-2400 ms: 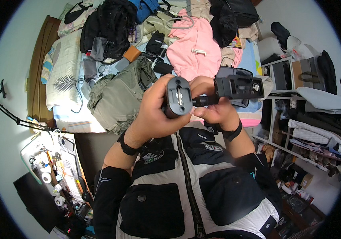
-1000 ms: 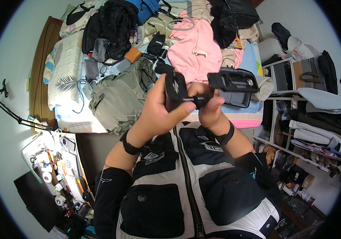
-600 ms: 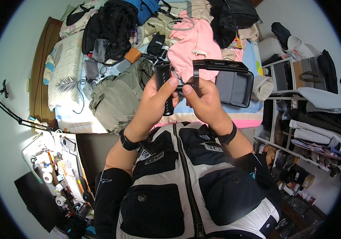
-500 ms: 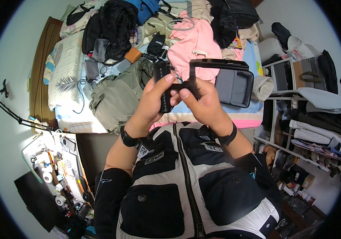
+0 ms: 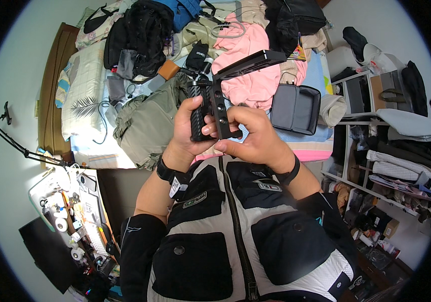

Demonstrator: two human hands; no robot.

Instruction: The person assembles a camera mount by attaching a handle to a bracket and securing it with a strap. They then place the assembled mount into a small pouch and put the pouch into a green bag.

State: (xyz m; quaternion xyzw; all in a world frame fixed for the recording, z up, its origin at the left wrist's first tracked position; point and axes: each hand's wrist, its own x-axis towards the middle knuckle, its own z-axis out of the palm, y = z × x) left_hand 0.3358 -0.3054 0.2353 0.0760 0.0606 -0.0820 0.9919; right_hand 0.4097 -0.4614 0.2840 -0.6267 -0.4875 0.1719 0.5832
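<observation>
In front of my chest I hold a black L-shaped bracket (image 5: 220, 108) with round holes along its upright and a flat arm angled up to the right. Joined or pressed against its left side is a black handle grip (image 5: 197, 121) with a woven carbon-like pattern. My left hand (image 5: 185, 128) is closed round this grip, its thumb along the front. My right hand (image 5: 255, 132) is closed on the bracket's lower end, fingers behind and thumb below. How the two parts connect is partly hidden by my fingers.
Beyond my hands lies a bed with an olive jacket (image 5: 147, 118), a pink garment (image 5: 245, 75), a black backpack (image 5: 142, 38) and an open grey case (image 5: 296, 108). A cluttered desk (image 5: 92, 201) stands at left, clothes shelves (image 5: 401, 166) at right.
The bracket has turned in my hands: its arm now slants up to the right, and its holed side faces me. My right hand has shifted down to its lower end.
</observation>
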